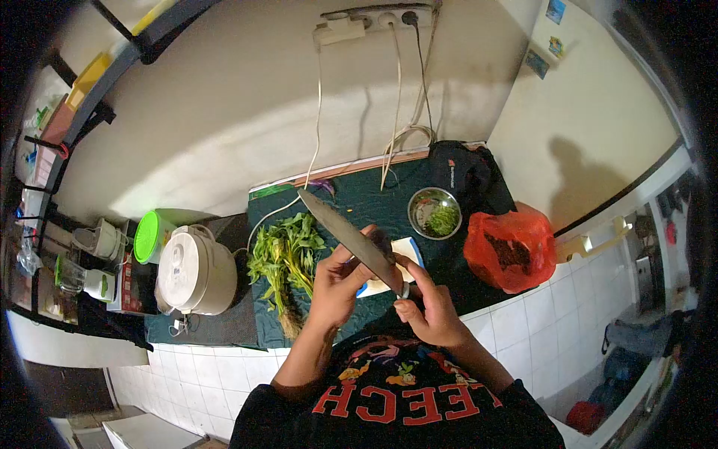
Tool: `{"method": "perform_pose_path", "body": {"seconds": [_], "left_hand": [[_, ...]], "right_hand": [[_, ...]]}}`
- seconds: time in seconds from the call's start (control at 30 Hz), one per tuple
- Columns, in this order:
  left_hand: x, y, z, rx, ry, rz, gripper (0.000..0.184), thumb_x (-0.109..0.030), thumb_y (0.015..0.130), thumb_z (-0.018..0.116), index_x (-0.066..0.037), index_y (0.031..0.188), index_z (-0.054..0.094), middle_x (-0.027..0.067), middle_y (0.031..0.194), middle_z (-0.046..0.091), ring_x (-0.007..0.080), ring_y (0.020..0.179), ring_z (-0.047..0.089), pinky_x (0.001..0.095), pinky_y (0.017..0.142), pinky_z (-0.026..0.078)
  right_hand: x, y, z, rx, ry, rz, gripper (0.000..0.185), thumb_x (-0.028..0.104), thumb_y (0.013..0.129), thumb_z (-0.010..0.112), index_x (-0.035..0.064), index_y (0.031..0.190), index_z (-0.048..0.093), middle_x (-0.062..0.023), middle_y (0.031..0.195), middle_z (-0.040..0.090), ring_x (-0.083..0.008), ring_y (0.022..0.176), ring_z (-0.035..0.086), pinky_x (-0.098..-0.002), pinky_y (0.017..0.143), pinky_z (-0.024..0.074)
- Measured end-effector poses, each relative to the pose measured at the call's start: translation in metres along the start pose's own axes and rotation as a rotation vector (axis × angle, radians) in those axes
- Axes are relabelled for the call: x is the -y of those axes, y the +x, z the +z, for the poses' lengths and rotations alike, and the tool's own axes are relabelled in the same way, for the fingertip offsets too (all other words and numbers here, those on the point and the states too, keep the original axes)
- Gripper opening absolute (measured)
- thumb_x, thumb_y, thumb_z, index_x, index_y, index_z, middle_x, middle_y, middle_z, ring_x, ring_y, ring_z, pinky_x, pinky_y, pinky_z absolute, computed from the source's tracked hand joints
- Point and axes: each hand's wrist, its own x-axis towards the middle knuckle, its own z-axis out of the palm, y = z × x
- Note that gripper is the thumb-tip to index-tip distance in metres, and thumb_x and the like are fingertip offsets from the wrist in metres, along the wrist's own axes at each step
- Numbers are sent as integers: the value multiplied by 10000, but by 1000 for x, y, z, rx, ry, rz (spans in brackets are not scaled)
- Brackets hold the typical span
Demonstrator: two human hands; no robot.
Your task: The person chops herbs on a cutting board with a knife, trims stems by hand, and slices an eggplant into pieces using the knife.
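Observation:
A large kitchen knife (345,230) is raised above the counter, its wide blade slanting to the upper left. My left hand (338,288) pinches the blade around its middle, thumb on the near side and fingers behind. At the heel end, my right hand (432,313) closes its thumb and fingers around the handle, most of which is hidden. Beneath the hands lies a white cutting board (406,251) with a blue edge, partly covered by them. Left of my left hand rests a bunch of leafy greens (288,258) with roots attached.
A metal bowl (413,212) with chopped greens stands behind the board. A red plastic bag (535,258) sits at right, a black bag (464,176) at the back. The white rice cooker (196,269) and a green-lidded container (153,236) stand left. Cords hang from the wall sockets.

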Motion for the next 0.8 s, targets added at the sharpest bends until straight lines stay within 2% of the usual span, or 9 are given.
{"method": "perform_pose_path", "body": {"seconds": [0.23,0.47,0.5,0.57,0.63,0.8], "left_hand": [[-1,1,-1,45,6,-2,404,-118,888,667,25,1254,574,110,1349,535,166,1096,564,331,930,465],[4,4,-9,43,12,-11,380,-96,877,675,22,1229,593,120,1355,530,172,1126,554,329,942,460],[3,4,-9,62,15,2,370,-89,877,673,25,1221,596,127,1375,508,180,1139,549,336,951,459],[-4,4,-6,80,19,17,360,-81,878,671,27,1213,598,135,1395,485,189,1153,544,343,960,457],[-14,5,-2,118,133,-8,340,-82,882,665,38,1194,602,141,1415,451,209,1183,528,363,987,447],[-18,3,-1,124,149,-8,364,-88,892,654,44,1224,580,125,1360,477,208,1167,531,369,998,442]], "right_hand": [[-1,4,2,15,4,4,662,205,956,548,-6,1482,207,-79,687,596,-117,557,601,-254,560,480],[1,9,2,-6,-83,-40,686,243,949,567,-12,1479,213,-95,746,615,-129,564,611,-265,554,486],[6,9,0,35,-12,70,691,234,927,588,-16,1466,234,-176,1060,533,-264,919,532,-348,804,415],[7,9,-1,76,59,178,696,224,905,610,-20,1453,256,-257,1374,451,-400,1275,452,-430,1054,343],[2,9,0,57,50,176,690,216,900,618,-21,1442,262,-254,1375,447,-403,1268,458,-435,1046,353],[-2,9,6,21,59,140,652,224,908,616,-22,1407,275,-257,1361,452,-405,1245,482,-439,1024,381]]}}
